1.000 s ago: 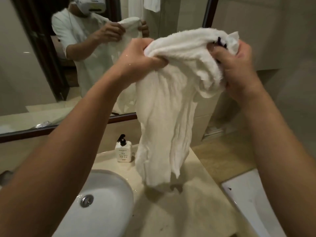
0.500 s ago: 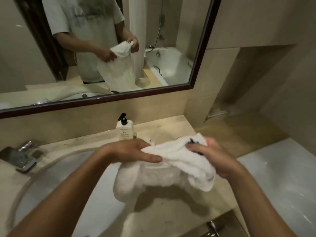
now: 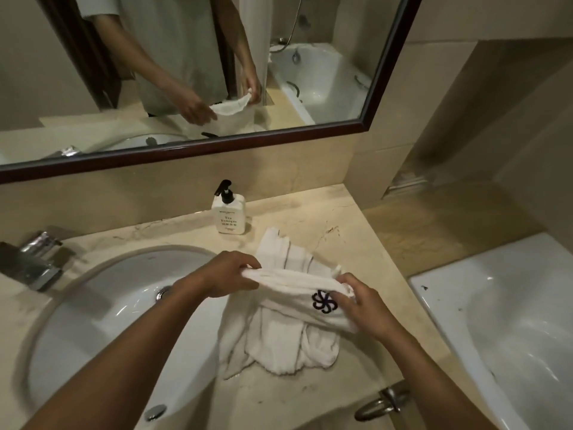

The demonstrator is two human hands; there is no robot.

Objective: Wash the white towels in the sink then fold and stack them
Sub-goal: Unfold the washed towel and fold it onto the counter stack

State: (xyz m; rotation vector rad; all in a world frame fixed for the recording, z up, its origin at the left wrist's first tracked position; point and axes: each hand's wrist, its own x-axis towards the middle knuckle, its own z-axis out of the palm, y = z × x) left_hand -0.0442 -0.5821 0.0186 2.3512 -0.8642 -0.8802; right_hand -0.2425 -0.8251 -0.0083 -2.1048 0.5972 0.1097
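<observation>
Laying the white terry towel [image 3: 288, 308] out for folding

My left hand [image 3: 228, 276] and right hand [image 3: 361, 302] both pinch its top edge; the limp hem at 7 o'clock could slip into the white oval sink [image 3: 102, 305].

From where I'm watching, the white cotton towel with the dark flower logo [image 3: 294, 308] sits centre frame on the beige marble counter [image 3: 350, 243], just right of the oval white ceramic sink [image 3: 102, 305]. My left hand [image 3: 226, 277] holds its left end and my right hand [image 3: 362, 302] its right end. The white pump bottle with black nozzle [image 3: 228, 212] stands behind it, toward the dark-framed wall mirror [image 3: 198, 150] across the top. The chrome metal faucet [image 3: 37, 262] is at the left edge, the white bathtub [image 3: 508, 330] lower right.
</observation>
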